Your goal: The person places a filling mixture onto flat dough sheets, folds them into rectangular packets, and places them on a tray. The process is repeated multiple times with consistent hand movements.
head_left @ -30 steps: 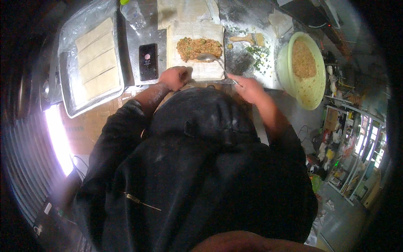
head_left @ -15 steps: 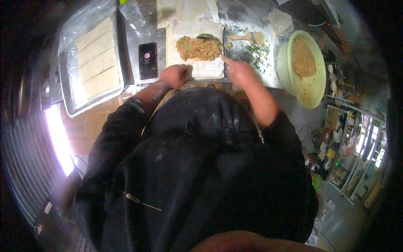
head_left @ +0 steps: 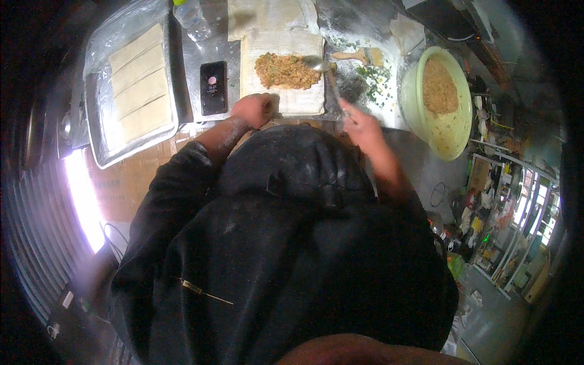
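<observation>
A mound of orange-brown minced filling with green bits (head_left: 285, 72) lies on a pale dough sheet (head_left: 292, 104). My right hand (head_left: 360, 126) is closed round the handle of a spoon (head_left: 336, 90). The metal bowl of that spoon touches or hovers over the mound's right end; I cannot tell which. By the sheet's lower left corner, my left hand (head_left: 254, 109) rests at the table edge with its fingers curled. Whatever may be inside those fingers is hidden.
Left stands a plastic-lined metal tray (head_left: 97, 137) with several cut dough pieces (head_left: 137, 79). A phone (head_left: 213, 88) and a clear bottle (head_left: 193, 24) lie nearby. Rightward are a wooden brush (head_left: 359, 56), chopped greens (head_left: 374, 79) and a pale green basin (head_left: 453, 131) of filling.
My right hand has drawn back toward me and slightly right. The spoon's bowl has shifted from the mound's back edge to its right end. My left hand stays put.
</observation>
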Tool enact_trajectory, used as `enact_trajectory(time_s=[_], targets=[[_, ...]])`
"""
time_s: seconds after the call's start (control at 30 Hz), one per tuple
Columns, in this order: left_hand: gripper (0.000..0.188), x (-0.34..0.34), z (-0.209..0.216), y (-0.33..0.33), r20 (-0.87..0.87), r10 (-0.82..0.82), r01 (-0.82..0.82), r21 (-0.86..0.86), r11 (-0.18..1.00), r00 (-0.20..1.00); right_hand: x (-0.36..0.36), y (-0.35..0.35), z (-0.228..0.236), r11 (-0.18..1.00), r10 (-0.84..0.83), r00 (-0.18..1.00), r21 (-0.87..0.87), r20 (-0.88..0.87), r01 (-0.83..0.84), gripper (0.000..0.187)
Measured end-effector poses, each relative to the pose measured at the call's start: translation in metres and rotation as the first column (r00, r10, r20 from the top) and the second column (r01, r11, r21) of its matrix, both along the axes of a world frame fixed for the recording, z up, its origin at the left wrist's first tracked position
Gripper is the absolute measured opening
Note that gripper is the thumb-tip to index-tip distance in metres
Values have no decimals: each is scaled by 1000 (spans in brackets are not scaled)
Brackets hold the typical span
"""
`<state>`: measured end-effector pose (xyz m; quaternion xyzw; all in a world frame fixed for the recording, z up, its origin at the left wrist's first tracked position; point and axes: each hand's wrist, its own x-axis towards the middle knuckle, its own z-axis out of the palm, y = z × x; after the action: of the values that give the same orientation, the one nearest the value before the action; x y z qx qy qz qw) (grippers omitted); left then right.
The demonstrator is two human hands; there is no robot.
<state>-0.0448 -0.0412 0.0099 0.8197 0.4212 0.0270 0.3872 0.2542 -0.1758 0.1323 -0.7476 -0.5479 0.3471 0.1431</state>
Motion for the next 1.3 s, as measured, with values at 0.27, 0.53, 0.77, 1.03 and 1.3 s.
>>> enact_trajectory(time_s=[0.27, 0.53, 0.77, 1.03, 1.3], targets=[[36, 8, 14, 3, -65, 41, -47, -92, 995, 997, 185, -50, -10, 781, -499, 833, 541, 241, 311, 64], [44, 9, 1, 7, -106, 5, -10, -45, 999, 994, 327, -64, -23, 951, 294, 621, -288, 727, -114, 43], [35, 16, 27, 5, -239, 23, 22, 186, 982, 971, 296, -20, 38, 899, 181, 883, -436, 432, 29, 53], [34, 0, 33, 1, -181, 109, -69, 211, 975, 977, 304, -30, 39, 959, -35, 905, -239, 425, 150, 48], [32, 3, 21, 1, -180, 97, -58, 212, 976, 979, 254, 2, 58, 985, -92, 822, 174, 562, -8, 38]])
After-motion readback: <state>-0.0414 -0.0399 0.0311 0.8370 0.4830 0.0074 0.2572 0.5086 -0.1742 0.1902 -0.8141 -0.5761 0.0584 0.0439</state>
